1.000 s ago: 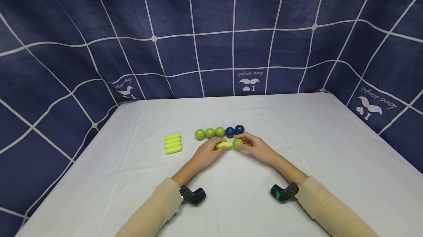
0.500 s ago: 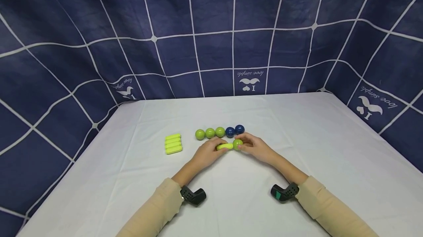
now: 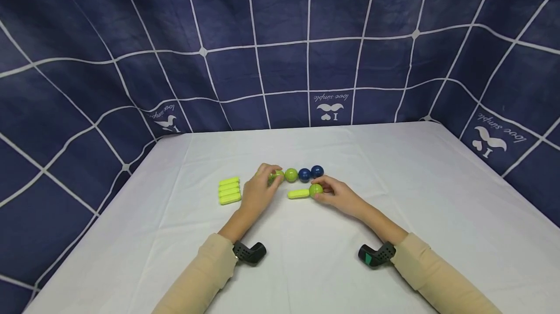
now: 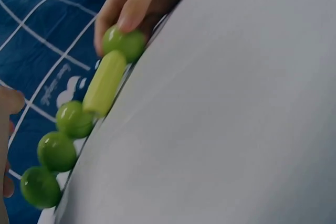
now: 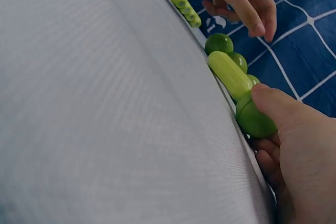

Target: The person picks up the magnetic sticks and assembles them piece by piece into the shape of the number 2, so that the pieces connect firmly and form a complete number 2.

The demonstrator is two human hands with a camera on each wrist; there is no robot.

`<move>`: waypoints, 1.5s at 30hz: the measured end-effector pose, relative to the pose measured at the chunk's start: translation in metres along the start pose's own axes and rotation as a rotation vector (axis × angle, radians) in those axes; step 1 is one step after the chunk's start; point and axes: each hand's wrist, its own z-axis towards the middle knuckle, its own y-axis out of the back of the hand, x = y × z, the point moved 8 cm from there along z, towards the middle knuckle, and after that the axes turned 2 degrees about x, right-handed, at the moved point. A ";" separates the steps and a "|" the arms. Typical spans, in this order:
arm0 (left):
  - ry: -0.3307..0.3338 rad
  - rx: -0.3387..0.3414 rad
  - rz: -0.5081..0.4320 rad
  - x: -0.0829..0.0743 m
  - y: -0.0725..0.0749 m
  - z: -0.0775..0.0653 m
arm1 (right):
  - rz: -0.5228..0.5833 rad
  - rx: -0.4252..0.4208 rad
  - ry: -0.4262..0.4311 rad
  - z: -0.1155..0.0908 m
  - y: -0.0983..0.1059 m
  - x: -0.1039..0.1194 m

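My right hand (image 3: 339, 196) pinches a glossy green ball (image 3: 315, 190) between thumb and fingers. A yellow-green ridged stick (image 3: 298, 194) meets that ball end-on and points left, its other end free. In the right wrist view, the right thumb (image 5: 270, 100) lies where the stick (image 5: 230, 74) meets the ball. My left hand (image 3: 257, 191) is over the left part of a row of balls, partly hiding green ones, while another green ball (image 3: 290, 174) shows beside it. Seen in the right wrist view, its fingers (image 5: 257, 22) hang apart above the balls, holding nothing.
Two dark blue balls, one (image 3: 304, 174) beside the green ones and another (image 3: 317, 171) at the end, make up the row's right part. Several yellow-green sticks (image 3: 229, 191) lie side by side at left. A blue checked cloth (image 3: 280, 71) hangs behind the white-covered table (image 3: 306, 265).
My left hand has let go of the stick and moved left and away from me to the green balls. The stick now stays joined to the ball in my right hand, which has hardly moved.
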 end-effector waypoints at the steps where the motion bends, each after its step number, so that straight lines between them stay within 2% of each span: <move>1: 0.014 -0.043 0.015 0.005 0.006 0.001 | -0.008 0.000 0.006 0.000 0.000 0.001; 3: 0.049 -0.093 0.038 0.013 0.015 0.003 | -0.024 0.000 0.022 0.000 0.001 0.002; 6: 0.100 -0.077 0.082 0.023 0.021 0.005 | -0.067 -0.003 0.050 0.000 0.001 0.004; 8: 0.134 -0.015 0.115 0.028 0.020 0.007 | -0.092 -0.007 0.062 0.000 0.001 0.006; 12: 0.206 0.162 0.176 0.036 0.009 0.008 | -0.128 -0.010 0.081 0.000 0.002 0.009; 15: 0.235 0.246 0.200 0.039 0.002 0.005 | -0.143 -0.007 0.097 -0.001 0.002 0.011; 22: 0.236 0.276 0.209 0.041 -0.006 0.002 | -0.175 -0.013 0.124 -0.002 0.001 0.012; 29: 0.261 0.263 0.179 0.044 -0.009 0.000 | -0.127 -0.014 0.096 -0.001 0.000 0.007; 32: 0.267 0.208 0.102 0.043 -0.006 0.000 | -0.097 -0.023 0.073 -0.001 0.001 0.005; 34: 0.257 0.164 -0.017 0.039 -0.005 0.000 | -0.084 -0.029 0.059 -0.001 0.001 0.004; 37: 0.189 0.144 -0.225 0.030 -0.006 0.001 | -0.058 -0.041 0.035 -0.001 0.003 0.001; 39: 0.144 0.188 -0.354 0.023 -0.011 0.001 | -0.050 -0.051 0.031 0.000 0.005 -0.001; 41: 0.114 0.254 -0.429 0.018 -0.018 0.000 | -0.036 -0.060 0.020 0.001 0.006 -0.003; 45: 0.113 0.368 -0.500 0.013 -0.029 -0.005 | -0.027 -0.068 -0.003 0.001 0.008 -0.004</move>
